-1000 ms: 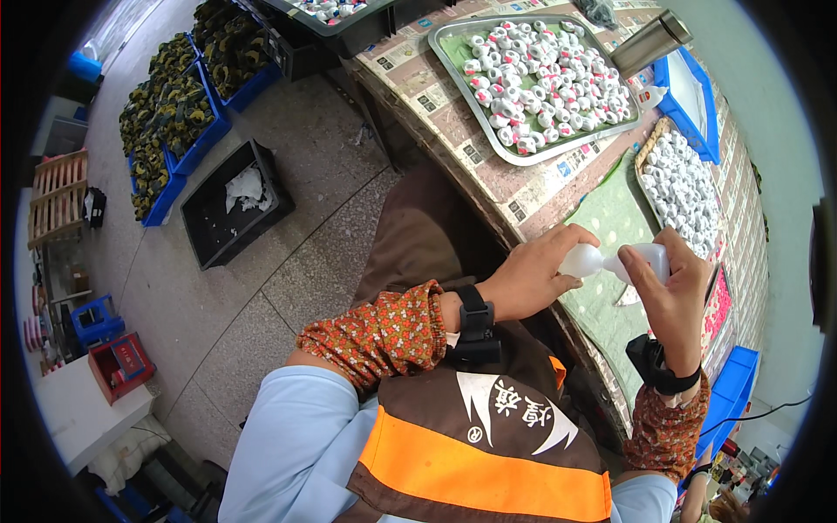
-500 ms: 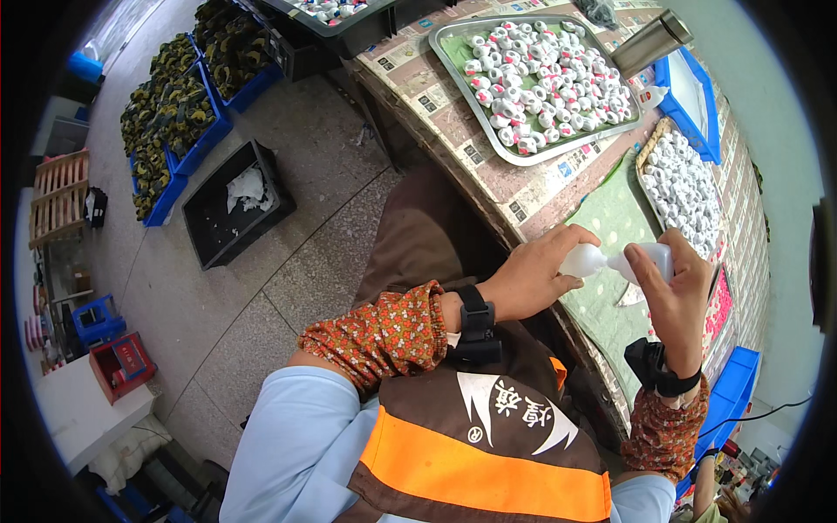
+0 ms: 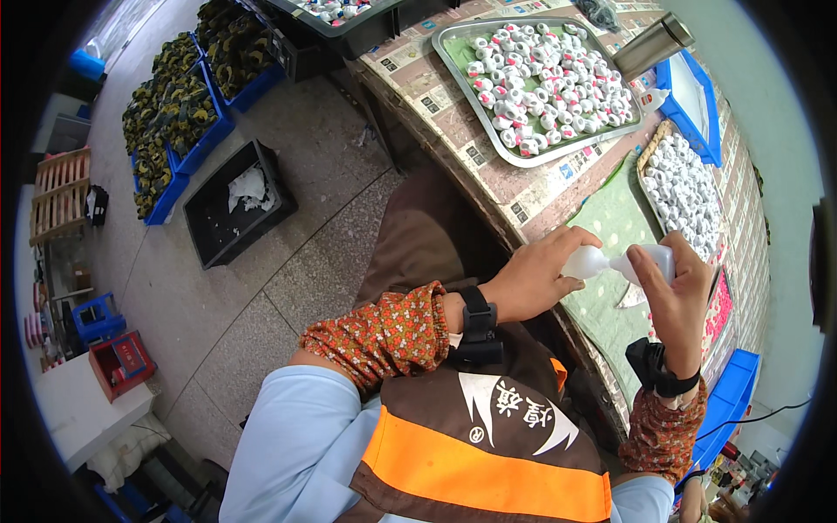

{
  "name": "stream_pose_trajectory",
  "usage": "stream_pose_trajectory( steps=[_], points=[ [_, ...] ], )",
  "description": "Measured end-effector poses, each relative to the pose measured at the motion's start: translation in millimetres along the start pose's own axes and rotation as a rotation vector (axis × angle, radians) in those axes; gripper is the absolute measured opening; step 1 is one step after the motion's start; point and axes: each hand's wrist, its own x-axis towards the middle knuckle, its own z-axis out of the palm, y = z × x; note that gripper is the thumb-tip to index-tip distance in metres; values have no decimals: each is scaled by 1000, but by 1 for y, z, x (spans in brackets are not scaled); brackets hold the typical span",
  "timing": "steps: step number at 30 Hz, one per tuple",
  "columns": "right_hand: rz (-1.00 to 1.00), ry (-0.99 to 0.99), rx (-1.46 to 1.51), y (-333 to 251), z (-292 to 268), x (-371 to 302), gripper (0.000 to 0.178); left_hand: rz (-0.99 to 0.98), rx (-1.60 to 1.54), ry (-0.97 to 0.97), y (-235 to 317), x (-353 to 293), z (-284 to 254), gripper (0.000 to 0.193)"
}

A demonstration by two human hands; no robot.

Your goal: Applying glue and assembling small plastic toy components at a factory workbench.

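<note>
Over the table's near side, my left hand (image 3: 532,277) pinches a rounded white piece (image 3: 586,261) between thumb and fingertips. My right hand (image 3: 680,292) grips a translucent white squeeze bottle (image 3: 659,259), tilted sideways with its narrow end toward the piece. The two meet or nearly meet; I cannot tell whether they touch. Beneath them lies a pale green spotted cloth (image 3: 610,331). A metal tray (image 3: 526,162) farther off holds many small white pieces with pink marks (image 3: 549,87). Small plain white pieces (image 3: 682,187) fill another tray beyond my right hand.
A steel flask (image 3: 652,45) and a small white bottle (image 3: 652,98) stand near a blue tray (image 3: 708,131). Pink pieces (image 3: 719,305) lie right of my right hand. On the floor are a black crate (image 3: 283,205) and blue crates (image 3: 209,131). Another person's arm (image 3: 693,504) shows at lower right.
My hands, the white piece and the squeeze bottle stay almost as they were. At the lower right, the other person's arm has moved lower.
</note>
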Motion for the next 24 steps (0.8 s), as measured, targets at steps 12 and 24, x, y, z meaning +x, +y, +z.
stream_pose_trajectory(
  steps=[12,24],
  points=[
    [-4,9,6,1,2,0,36,-11,0,-7,0,1,-2,51],
    [38,31,113,10,1,0,34,17,5,21,-2,3,-3,55]
  ],
)
